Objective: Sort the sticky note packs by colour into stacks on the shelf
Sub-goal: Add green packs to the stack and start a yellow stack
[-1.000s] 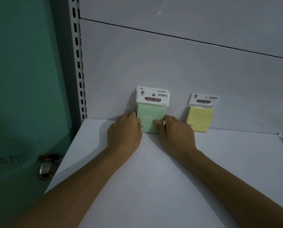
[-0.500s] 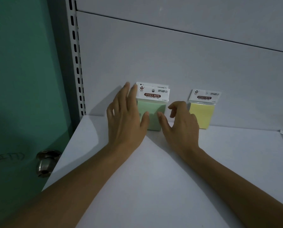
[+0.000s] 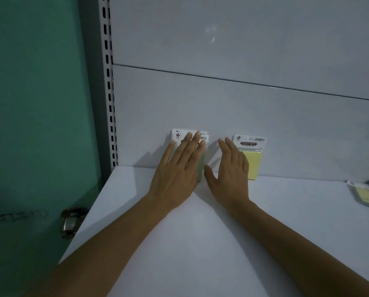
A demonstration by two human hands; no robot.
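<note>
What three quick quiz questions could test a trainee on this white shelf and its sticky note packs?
1. True or false: the left hand, fingers straight, covers the green sticky note stack with white header cards.
2. The square sticky note pack just beyond the right hand is: A pink, B yellow, C blue.
3. Fill in: more wrapped packs lie at the white shelf's ____ edge.
Key: 1 true; 2 B; 3 right.

The shelf (image 3: 179, 243) is white. Right of the pale green pack (image 3: 178, 135) stands a pale yellow pack (image 3: 252, 165), both white-headed; left of it, a teal door (image 3: 33, 103) with a silvery knob (image 3: 72, 221).
</note>
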